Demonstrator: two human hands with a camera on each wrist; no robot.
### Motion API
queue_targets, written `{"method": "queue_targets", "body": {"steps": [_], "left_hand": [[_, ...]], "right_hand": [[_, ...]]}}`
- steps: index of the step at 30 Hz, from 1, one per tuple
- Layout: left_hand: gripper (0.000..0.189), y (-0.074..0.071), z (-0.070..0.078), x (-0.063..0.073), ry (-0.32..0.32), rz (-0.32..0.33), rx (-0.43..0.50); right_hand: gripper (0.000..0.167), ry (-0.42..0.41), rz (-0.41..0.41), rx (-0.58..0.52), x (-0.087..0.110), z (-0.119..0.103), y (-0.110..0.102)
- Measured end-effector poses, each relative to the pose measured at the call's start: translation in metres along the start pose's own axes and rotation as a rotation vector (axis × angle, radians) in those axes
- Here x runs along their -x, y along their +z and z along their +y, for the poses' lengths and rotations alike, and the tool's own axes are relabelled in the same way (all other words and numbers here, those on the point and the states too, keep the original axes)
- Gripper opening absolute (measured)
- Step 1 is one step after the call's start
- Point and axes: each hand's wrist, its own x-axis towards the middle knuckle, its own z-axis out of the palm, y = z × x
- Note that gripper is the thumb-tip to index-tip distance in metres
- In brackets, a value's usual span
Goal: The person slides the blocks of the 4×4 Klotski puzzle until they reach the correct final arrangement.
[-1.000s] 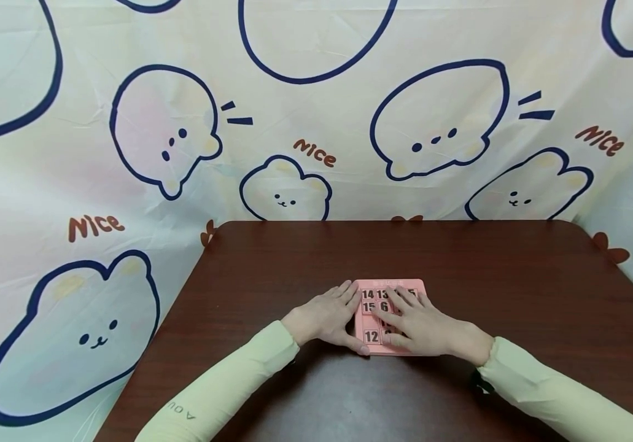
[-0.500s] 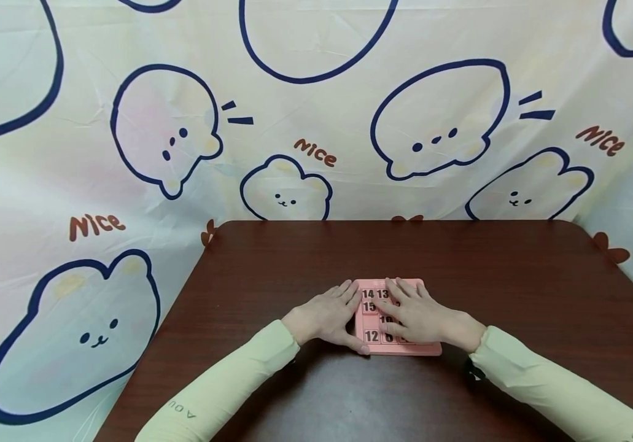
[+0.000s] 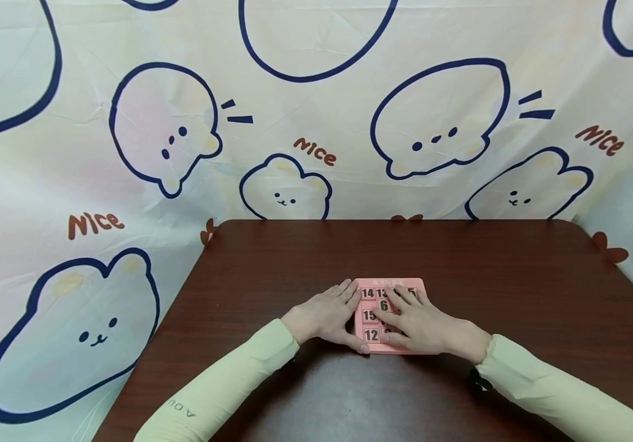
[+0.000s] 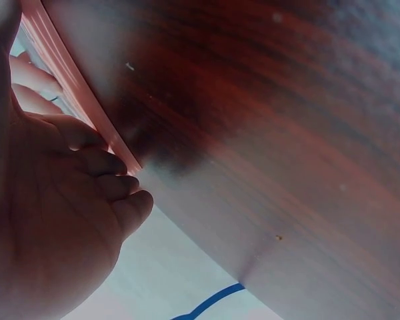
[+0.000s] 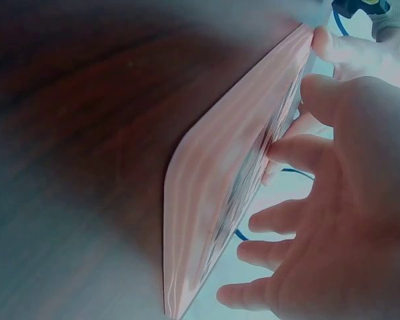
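A pink number sliding puzzle [image 3: 361, 347] lies flat on the table, its tiles marked with black numbers. My left hand [image 3: 324, 316] rests along its left edge, thumb at the near left corner and fingers toward the far left corner. In the left wrist view, the fingertips of the left hand [image 4: 60, 220] meet the puzzle's pink side [image 4: 87, 100]. My right hand [image 3: 423, 325] is spread over the tiles, with one fingertip at the 15 tile [image 3: 368, 315]. It covers much of the right half. The 14 tile [image 3: 368, 293], 6 tile [image 3: 384, 306] and 12 tile [image 3: 371, 335] stay visible.
The dark brown wooden table [image 3: 272, 258] extends around the puzzle on all sides. Behind it hangs a pale cloth [image 3: 349, 123] printed with blue bear outlines. Light green sleeves [image 3: 228, 380] cover both forearms.
The 15 tile has slid toward the near side, leaving a gap below the 14 tile. My right hand shifted away from me, then back toward me. The left hand has stayed put.
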Motion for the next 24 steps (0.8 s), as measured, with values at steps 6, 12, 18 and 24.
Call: {"method": "queue_targets", "body": {"steps": [6,12,18,24], "left_hand": [[0.122,0.000,0.000,-0.001,-0.007,0.000,-0.004],[0.122,-0.002,0.002,0.000,0.000,-0.006,0.006],[0.122,-0.001,0.002,-0.001,0.011,-0.010,0.010],[0.123,0.000,0.000,-0.002,0.003,-0.014,0.007]], "right_hand": [[0.055,-0.033,0.015,-0.002,0.009,-0.005,-0.001],[0.056,-0.024,-0.007,0.003,0.007,-0.004,-0.004],[0.057,0.032,-0.010,-0.029,-0.007,0.006,-0.013],[0.059,0.061,-0.036,-0.051,-0.019,0.013,-0.014]]}}
